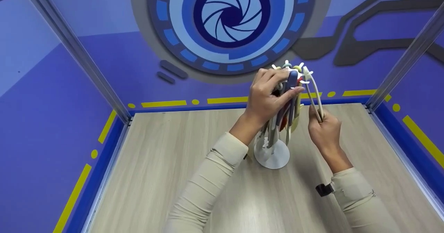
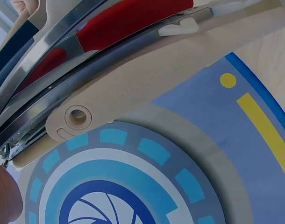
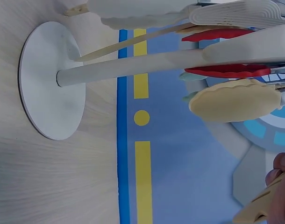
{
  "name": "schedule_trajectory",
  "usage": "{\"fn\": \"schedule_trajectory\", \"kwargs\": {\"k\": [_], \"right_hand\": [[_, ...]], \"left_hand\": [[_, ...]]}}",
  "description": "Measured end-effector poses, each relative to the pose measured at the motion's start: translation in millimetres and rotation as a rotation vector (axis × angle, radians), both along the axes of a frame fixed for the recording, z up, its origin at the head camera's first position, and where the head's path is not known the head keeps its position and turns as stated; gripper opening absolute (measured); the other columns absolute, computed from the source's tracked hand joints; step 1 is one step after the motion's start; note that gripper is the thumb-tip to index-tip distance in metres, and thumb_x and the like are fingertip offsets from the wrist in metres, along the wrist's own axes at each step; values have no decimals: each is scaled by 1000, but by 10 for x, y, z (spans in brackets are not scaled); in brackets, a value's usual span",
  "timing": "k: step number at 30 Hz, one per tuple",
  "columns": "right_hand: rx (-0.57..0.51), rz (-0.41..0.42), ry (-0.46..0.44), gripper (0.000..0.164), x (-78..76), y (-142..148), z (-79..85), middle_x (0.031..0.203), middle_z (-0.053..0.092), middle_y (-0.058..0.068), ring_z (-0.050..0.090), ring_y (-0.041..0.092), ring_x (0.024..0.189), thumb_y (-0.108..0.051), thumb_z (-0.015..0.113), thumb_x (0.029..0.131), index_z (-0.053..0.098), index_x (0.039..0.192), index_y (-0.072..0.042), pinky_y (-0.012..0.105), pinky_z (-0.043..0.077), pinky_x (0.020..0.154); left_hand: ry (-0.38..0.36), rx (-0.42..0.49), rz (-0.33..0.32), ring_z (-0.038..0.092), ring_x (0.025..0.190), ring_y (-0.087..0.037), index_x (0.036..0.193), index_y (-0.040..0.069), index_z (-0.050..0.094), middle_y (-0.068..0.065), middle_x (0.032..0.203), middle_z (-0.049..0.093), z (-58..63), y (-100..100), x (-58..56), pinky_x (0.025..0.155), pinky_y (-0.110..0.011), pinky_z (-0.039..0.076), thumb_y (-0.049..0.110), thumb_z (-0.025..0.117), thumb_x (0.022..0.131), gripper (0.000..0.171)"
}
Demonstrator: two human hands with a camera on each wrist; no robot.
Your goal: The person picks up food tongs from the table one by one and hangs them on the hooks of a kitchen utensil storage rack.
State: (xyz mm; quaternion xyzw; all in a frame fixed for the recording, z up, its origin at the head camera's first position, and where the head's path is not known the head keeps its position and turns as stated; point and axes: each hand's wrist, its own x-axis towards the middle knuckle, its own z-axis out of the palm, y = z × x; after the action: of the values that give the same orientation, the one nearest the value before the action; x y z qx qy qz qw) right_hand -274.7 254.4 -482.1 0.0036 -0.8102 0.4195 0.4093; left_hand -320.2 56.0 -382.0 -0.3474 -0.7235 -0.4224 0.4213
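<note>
A white utensil stand point(image 3: 49, 105) with a round base and an upright pole stands on the table, kitchen tools hanging all round its top. My left hand point(image 1: 262, 94) grips the stand's top among the handles, its thumb reaching across them beside a blue-grey handle point(image 1: 292, 80). On the stand's right side, my right hand point(image 1: 325, 129) holds a pair of tongs point(image 1: 316, 90) by its lower part; the upper end is up at the white hooks point(image 1: 305, 72). A cream slotted end of the tongs point(image 3: 254, 205) shows below the fingers in the right wrist view.
Red-handled tools point(image 2: 133, 23) and a beige handle with a hole point(image 2: 133, 88) hang close together. A cream scalloped tongs head point(image 3: 236, 100) hangs near the pole. The wood-look table point(image 1: 166, 163) meets blue printed walls point(image 1: 104, 66) with metal corner posts.
</note>
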Motion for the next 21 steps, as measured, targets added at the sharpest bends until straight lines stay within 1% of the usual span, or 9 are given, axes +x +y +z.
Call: {"fn": "schedule_trajectory", "kwargs": {"k": [2, 4, 6, 10, 14, 17, 21], "right_hand": [[-7, 4, -5, 54, -17, -3, -22, 53, 27, -8, 13, -11, 46, -6, 71, 101, 39, 58, 0, 17, 11, 46], [-15, 14, -17, 54, -74, 29, -108, 52, 28, -9, 14, -13, 46, -9, 71, 102, 40, 58, -2, 17, 12, 45], [-28, 23, -23, 54, -104, 22, -166, 51, 29, -9, 16, -12, 45, -11, 71, 102, 41, 57, -5, 17, 12, 44], [-50, 52, -27, 54, -125, -62, -232, 51, 32, -10, 19, -10, 43, -14, 70, 103, 43, 57, -9, 18, 15, 42], [-64, 70, -40, 52, -148, -165, -281, 53, 34, -9, 22, -7, 45, -18, 67, 106, 44, 60, -12, 19, 17, 43], [-86, 71, -33, 50, -168, -227, -314, 55, 37, -8, 26, -4, 48, -19, 66, 107, 47, 61, -11, 20, 20, 45], [-95, 57, 0, 48, -193, -293, -359, 57, 41, -6, 31, 1, 50, -16, 64, 107, 50, 63, -6, 21, 23, 48]], "left_hand": [[3, -1, 6, 61, 99, -17, 117, 10, 80, -3, 113, 79, 6, 1, 2, 92, -19, 51, 43, 90, 85, 46], [8, -3, 11, 61, 99, -17, 116, 11, 80, -3, 113, 79, 10, 1, 4, 93, -20, 51, 43, 90, 85, 46], [12, -7, 16, 61, 100, -17, 116, 11, 80, -3, 114, 79, 11, 0, 3, 95, -20, 52, 44, 89, 86, 46], [21, -17, 26, 62, 102, -17, 117, 11, 80, -3, 115, 79, 1, -8, -1, 98, -20, 52, 44, 89, 86, 45], [19, -9, 30, 63, 104, -17, 118, 10, 80, -4, 116, 79, -13, -17, 8, 100, -19, 52, 40, 90, 86, 45], [19, -5, 26, 63, 105, -18, 119, 8, 80, -5, 118, 80, -16, -8, 16, 101, -19, 51, 39, 90, 87, 46], [25, -6, 25, 64, 107, -18, 121, 7, 80, -6, 120, 80, -17, 17, 28, 102, -19, 51, 39, 90, 87, 48]]}}
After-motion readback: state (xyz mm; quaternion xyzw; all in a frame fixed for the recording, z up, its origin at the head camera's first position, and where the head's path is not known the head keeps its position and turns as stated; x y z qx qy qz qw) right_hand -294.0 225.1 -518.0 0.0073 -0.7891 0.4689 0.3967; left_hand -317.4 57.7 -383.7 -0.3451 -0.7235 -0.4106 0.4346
